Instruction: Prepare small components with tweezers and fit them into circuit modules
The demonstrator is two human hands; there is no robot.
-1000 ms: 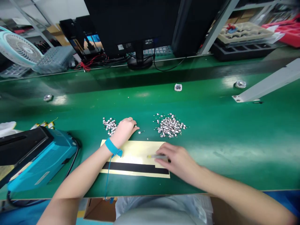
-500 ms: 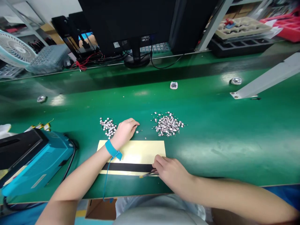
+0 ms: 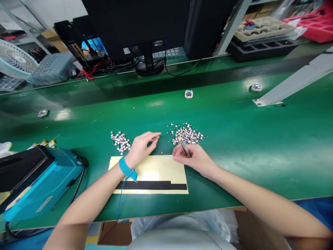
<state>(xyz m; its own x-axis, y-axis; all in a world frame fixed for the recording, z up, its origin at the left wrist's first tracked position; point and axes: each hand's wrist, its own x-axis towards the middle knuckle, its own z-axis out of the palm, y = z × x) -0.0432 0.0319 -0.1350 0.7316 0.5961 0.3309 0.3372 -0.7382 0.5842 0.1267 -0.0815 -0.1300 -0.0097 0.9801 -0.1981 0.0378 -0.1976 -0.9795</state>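
My left hand (image 3: 142,147), a blue wrist strap (image 3: 125,168) on its wrist, hovers at the top edge of a yellow sheet (image 3: 156,168) with its fingers stretched out and apart. A small pile of white parts (image 3: 120,141) lies just left of it. My right hand (image 3: 194,158) is closed on tweezers (image 3: 184,147), whose yellow-tipped end points up. It is over the sheet's upper right corner, just below a larger pile of small parts with dark leads (image 3: 186,133). Whether its fingertips also pinch a part, I cannot tell. A black strip (image 3: 153,185) runs along the sheet's lower part.
A blue-and-black machine (image 3: 44,184) with a cable stands at the left. A monitor (image 3: 140,24) rises at the back, and a white metal bracket (image 3: 293,81) slants in from the right. Small white-rimmed pieces (image 3: 188,94) dot the green bench (image 3: 241,146).
My right hand has moved up from the black strip to the sheet's upper edge, turning the tweezers upward. My left fingers have stretched out to the right. The loose part near them no longer shows.
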